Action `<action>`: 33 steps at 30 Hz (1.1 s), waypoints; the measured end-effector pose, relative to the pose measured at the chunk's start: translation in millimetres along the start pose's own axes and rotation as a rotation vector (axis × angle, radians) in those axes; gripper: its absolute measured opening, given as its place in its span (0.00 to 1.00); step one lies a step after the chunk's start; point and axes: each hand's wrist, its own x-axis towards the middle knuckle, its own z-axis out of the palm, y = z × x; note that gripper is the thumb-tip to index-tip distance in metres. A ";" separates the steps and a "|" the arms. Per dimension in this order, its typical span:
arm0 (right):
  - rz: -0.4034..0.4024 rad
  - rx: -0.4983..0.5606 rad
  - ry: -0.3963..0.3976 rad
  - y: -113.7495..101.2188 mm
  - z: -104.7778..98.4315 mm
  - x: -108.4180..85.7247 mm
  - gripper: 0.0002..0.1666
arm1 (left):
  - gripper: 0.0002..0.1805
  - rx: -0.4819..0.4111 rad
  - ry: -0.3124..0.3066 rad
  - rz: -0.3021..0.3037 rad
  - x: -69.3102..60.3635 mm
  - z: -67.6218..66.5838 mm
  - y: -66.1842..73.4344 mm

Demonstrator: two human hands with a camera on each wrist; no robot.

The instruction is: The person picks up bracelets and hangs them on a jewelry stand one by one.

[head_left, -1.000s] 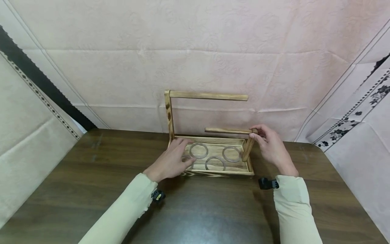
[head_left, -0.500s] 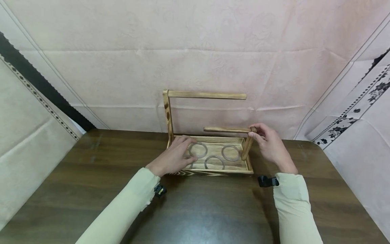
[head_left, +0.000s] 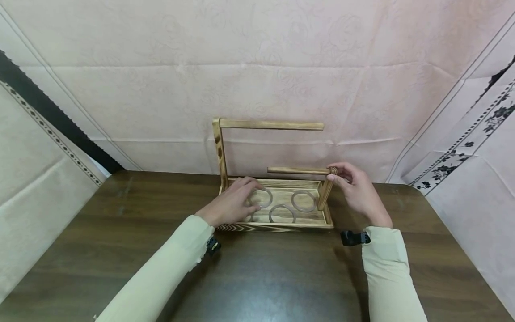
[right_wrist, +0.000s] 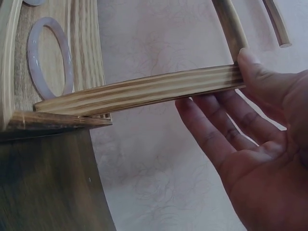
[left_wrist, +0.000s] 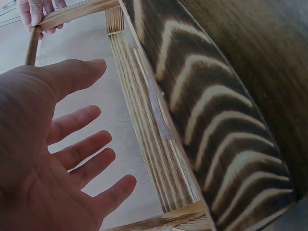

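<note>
- At the left end of the tray, left of the frame's middle, a tall post (head_left: 219, 152) stands upright.
- Just right of it, the left hand (head_left: 231, 203) lies over the tray's left part, fingers spread and loosely bent. It grasps nothing that the left wrist view shows; whether a fingertip touches a ring, I cannot tell. It has slid rightward over the tray during the last second, and its fingers now cover part of the upper-left ring (head_left: 272, 197). For the work in hand, I judge that this makes that ring the thing nearest its fingers.
- Under the left thumb, a small part of another ring (head_left: 252, 217) shows.
- Above, near the frame's middle, a long bar (head_left: 271, 124) runs right from the tall post's top to a free end.
- The tray (head_left: 277, 228) sits on the table (head_left: 261, 277) at mid-frame; a front ring (head_left: 282, 206) and an upper-right ring (head_left: 292, 200) lie flat in it.
- Right of centre, a short bar (head_left: 297, 170) reaches left from the top of the short post (head_left: 325, 194), which stands inside the tray's right end.
- Farthest right, the right hand (head_left: 358, 192) pinches the short post's top between thumb and fingers. This grip is unchanged, so I judge it a steadying hold.
</note>
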 end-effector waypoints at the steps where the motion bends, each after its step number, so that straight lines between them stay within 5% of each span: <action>1: 0.000 0.001 0.002 -0.2 0.0 0.3 0.20 | 0.28 0.000 0.000 0.000 0.2 -0.5 -0.1; 33: -0.006 0.017 0.014 4.0 1.3 1.0 0.19 | 0.31 0.101 -0.102 0.066 25.0 -2.9 13.1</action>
